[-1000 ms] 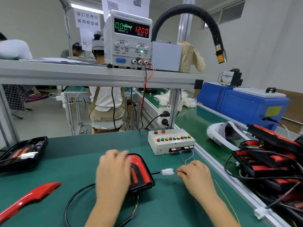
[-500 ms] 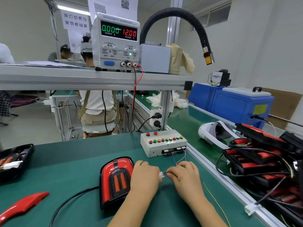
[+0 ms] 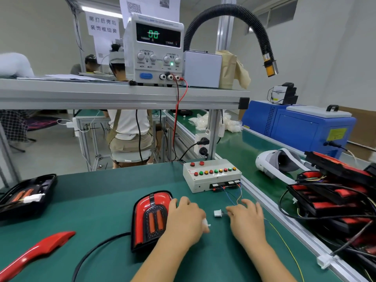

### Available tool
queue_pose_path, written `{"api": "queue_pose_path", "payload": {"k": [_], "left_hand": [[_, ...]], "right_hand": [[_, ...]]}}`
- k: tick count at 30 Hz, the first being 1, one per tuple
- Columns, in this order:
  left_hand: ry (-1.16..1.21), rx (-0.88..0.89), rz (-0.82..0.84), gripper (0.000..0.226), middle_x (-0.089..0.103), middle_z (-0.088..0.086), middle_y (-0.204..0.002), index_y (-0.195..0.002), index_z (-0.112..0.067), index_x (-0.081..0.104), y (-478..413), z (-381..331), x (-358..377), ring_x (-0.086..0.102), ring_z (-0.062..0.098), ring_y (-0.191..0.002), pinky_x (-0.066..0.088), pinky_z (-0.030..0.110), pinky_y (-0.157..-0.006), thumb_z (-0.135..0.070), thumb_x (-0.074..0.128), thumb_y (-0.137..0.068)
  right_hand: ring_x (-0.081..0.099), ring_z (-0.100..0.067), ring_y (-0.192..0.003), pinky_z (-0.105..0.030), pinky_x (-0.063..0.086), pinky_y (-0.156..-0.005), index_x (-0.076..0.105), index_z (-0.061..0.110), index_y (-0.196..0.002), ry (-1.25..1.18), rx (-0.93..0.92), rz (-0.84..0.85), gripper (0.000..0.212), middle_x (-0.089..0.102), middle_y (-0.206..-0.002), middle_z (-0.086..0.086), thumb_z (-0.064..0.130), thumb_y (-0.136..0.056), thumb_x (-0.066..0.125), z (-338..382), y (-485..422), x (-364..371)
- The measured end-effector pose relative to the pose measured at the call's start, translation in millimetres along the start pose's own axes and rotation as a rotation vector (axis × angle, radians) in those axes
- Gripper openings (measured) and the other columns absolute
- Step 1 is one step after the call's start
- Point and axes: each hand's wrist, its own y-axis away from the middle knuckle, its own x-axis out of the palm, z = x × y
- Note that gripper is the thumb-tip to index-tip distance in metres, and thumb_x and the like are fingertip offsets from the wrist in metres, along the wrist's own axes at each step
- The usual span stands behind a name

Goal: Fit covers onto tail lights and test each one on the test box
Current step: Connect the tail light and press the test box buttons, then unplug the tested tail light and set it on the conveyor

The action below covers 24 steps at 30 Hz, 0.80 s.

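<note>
Our left hand [image 3: 184,218] curls its fingers round the tail light's white plug [image 3: 206,223]; our right hand [image 3: 247,219] pinches the thin wires [image 3: 238,197] behind the test box connector [image 3: 217,213], and the two halves are apart. The tail light [image 3: 150,218] lies on the counter [image 3: 101,200] (face up, against our left hand). Pulling by the wires could, we judge, tear them from the test box [image 3: 211,177].

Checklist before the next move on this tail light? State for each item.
1. The tail light lies flat on the table, lens up: ok.
2. The left hand holds the light's plug: ok.
3. The right hand holds the test lead connector: ok.
4. Plug and connector mated: not ok, they are apart.
5. Wires reach the test box front: ok.
6. The power supply reading: cannot tell, blurred.
</note>
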Motion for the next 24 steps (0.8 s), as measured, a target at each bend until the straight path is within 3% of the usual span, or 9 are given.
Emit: {"api": "queue_pose_path", "payload": {"k": [2, 4, 7, 10, 14, 17, 19, 21, 24], "left_hand": [[0.107, -0.004, -0.005, 0.048, 0.044, -0.008, -0.14, -0.135, -0.029, 0.047, 8.3, 3.9, -3.2, 0.019, 0.02, -0.138, 0.001, 0.049, -0.116, -0.052, 0.041, -0.093], [0.177, -0.087, -0.143, 0.045, 0.036, -0.015, -0.146, -0.14, -0.036, 0.038, 18.3, 22.7, -10.6, 0.015, 0.016, -0.141, 0.004, 0.043, -0.118, -0.05, 0.032, -0.098], [0.081, -0.34, -0.305, 0.036, 0.045, -0.015, -0.137, -0.129, -0.036, 0.049, 41.9, 72.7, -18.9, 0.036, 0.016, -0.129, 0.034, 0.035, -0.103, -0.044, 0.031, -0.098], [0.235, -0.59, -0.067, 0.042, 0.047, -0.003, -0.137, -0.128, -0.025, 0.051, 70.4, 127.6, -15.8, 0.045, 0.021, -0.124, 0.04, 0.034, -0.099, -0.048, 0.038, -0.096], [0.427, -0.658, 0.199, 0.055, 0.058, 0.005, -0.126, -0.118, -0.011, 0.057, 97.7, 155.4, -3.4, 0.056, 0.019, -0.109, 0.044, 0.025, -0.092, -0.058, 0.051, -0.089], [0.568, -0.713, 0.151, 0.024, 0.06, 0.007, -0.093, -0.086, -0.011, 0.056, 99.2, 151.3, 7.2, 0.061, 0.022, -0.082, 0.056, 0.03, -0.065, -0.032, 0.068, -0.085], [0.697, -0.777, 0.076, 0.011, 0.056, 0.015, -0.08, -0.078, -0.007, 0.053, 91.7, 145.5, 16.4, 0.063, 0.032, -0.07, 0.059, 0.039, -0.058, -0.005, 0.063, -0.083], [0.873, -0.813, -0.031, 0.012, 0.055, 0.017, -0.069, -0.077, -0.001, 0.053, 82.6, 139.6, 25.3, 0.061, 0.032, -0.061, 0.058, 0.046, -0.062, 0.007, 0.051, -0.085], [1.151, -0.835, -0.17, 0.016, 0.053, 0.017, -0.071, -0.087, 0.006, 0.055, 69.9, 129.5, 32.0, 0.053, 0.027, -0.06, 0.051, 0.037, -0.053, 0.005, 0.04, -0.093]], "right_hand": [[0.012, -0.021, -0.147, -0.043, -0.003, -0.118, 0.055, 0.034, -0.13, 0.096, -0.069, 0.077, 0.035, 0.051, -0.138, 0.016, 0.032, -0.102, 0.033, 5.2, 0.5, 2.4], [0.011, -0.023, -0.148, -0.04, -0.001, -0.119, 0.052, 0.027, -0.135, 0.059, -0.105, -0.004, 0.038, 0.047, -0.142, 0.014, 0.033, -0.102, 0.035, 5.5, 3.0, -2.3], [0.043, -0.017, -0.13, -0.03, 0.032, -0.106, 0.066, 0.026, -0.118, -0.286, -0.166, -0.173, 0.029, 0.062, -0.121, 0.011, 0.038, -0.098, 0.048, 16.4, 14.1, -15.1], [0.057, -0.006, -0.099, -0.028, 0.044, -0.085, 0.061, 0.039, -0.091, -0.469, -0.133, 0.182, 0.037, 0.061, -0.097, 0.019, 0.068, -0.084, 0.039, 45.3, 24.7, -31.6], [0.057, -0.017, -0.078, -0.034, 0.045, -0.077, 0.054, 0.017, -0.086, -0.508, -0.064, 0.518, 0.08, 0.061, -0.086, 0.002, 0.089, -0.063, 0.027, 82.1, 20.7, -35.7], [0.054, -0.012, -0.065, -0.029, 0.043, -0.065, 0.055, 0.016, -0.097, -0.501, -0.046, 0.673, 0.09, 0.055, -0.086, 0.001, 0.094, -0.061, 0.03, 99.1, 15.4, -39.0], [0.058, -0.01, -0.063, -0.026, 0.05, -0.063, 0.055, 0.009, -0.116, -0.533, -0.019, 0.755, 0.102, 0.059, -0.086, 0.0, 0.092, -0.058, 0.04, 103.7, 12.2, -37.6], [0.062, -0.016, -0.064, -0.028, 0.057, -0.064, 0.056, 0.005, -0.117, -0.627, 0.014, 0.823, 0.093, 0.061, -0.078, -0.003, 0.082, -0.064, 0.054, 106.5, 11.3, -32.4], [0.063, -0.02, -0.069, -0.03, 0.059, -0.057, 0.056, 0.013, -0.099, -0.869, 0.084, 0.872, 0.049, 0.062, -0.074, -0.005, 0.057, -0.079, 0.065, 108.3, 16.4, -25.2]]}}
